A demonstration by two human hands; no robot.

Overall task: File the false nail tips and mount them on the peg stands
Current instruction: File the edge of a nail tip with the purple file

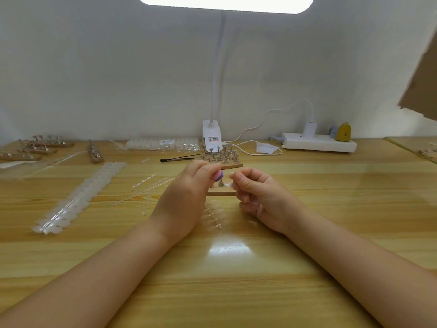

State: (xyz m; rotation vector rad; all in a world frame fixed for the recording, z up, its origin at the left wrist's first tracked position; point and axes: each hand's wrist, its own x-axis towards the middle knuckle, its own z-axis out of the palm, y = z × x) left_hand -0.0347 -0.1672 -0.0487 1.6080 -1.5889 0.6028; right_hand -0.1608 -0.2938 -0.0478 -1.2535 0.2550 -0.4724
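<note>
Nail tip (233, 173) pinched in right hand (262, 195) | left hand (186, 192) grips purple file (219, 175) | both over peg stand (221, 191) on desk (236, 268)

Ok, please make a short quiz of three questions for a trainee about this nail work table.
1. True or false: the left hand grips a purple and pink file.
2. What does the right hand pinch? A) a brush B) a clear nail tip C) a cable
3. Fill in: the black brush lies ___ the hands, toward the wall.

Key: 1 true; 2 B; 3 beyond
</note>
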